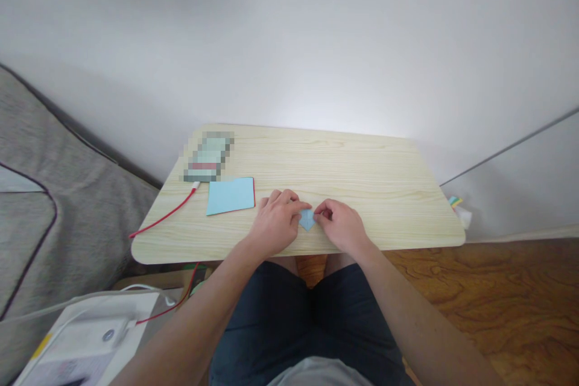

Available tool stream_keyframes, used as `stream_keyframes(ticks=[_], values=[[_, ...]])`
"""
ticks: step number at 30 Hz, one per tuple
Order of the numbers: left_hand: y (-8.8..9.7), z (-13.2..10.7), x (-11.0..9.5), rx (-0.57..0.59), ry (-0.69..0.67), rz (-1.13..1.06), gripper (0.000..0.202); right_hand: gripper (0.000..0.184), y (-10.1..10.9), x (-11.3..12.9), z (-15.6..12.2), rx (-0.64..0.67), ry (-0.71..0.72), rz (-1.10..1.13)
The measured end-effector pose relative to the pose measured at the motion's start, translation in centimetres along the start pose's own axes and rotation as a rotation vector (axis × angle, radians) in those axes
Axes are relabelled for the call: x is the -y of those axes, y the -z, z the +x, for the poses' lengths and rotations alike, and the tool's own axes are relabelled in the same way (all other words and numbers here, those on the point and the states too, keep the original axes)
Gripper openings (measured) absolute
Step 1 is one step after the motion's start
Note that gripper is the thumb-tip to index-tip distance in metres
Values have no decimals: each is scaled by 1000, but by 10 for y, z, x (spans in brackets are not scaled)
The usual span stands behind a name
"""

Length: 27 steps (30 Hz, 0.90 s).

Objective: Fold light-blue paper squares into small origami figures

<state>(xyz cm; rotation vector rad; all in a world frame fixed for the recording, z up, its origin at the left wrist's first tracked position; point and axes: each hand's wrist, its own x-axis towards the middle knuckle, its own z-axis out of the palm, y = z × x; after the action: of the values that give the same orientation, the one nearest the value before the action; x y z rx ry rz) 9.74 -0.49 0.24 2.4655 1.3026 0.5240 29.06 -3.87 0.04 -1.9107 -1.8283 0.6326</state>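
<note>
White wall (pixel 316 42) and brown wood-grained floor (pixel 520 295)

The small folded blue paper (pixel 307 221) lies on the pale table (pixel 398 193)

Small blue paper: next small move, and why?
I'd probably press the right edge of the small blue paper flat with the right hand: it is right at that edge, while the left hand lies along the top and left and could steady it.

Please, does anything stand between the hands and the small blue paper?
Nothing visible does: the left hand and right hand both touch the small blue paper. The blue-topped sheets lie to the left of the left hand, not between.
</note>
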Motion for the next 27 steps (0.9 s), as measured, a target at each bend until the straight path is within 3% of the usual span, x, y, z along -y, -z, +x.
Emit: stream_keyframes(ticks=[5, 9, 14, 20, 23, 27], values=[[1, 2, 1, 1, -16, -10, 38, 6, 0, -3, 1, 16, -4, 47], [0, 4, 4, 8, -23, -29, 39, 24, -1, -2, 1, -22, -40, 60], [-2, 8, 6, 3, -22, -91, 34, 9, -4, 0, -1, -66, -7, 12], [-5, 13, 1, -12, 51, -201, 19, 6, -11, 0, -5, -186, 65, 5], [-6, 13, 2, -45, 107, -378, 13, 11, -12, -2, -6, -242, 68, 141], [-8, 12, 3, -157, 222, -816, 8, 30, -12, -1, -11, -286, 46, 424]])
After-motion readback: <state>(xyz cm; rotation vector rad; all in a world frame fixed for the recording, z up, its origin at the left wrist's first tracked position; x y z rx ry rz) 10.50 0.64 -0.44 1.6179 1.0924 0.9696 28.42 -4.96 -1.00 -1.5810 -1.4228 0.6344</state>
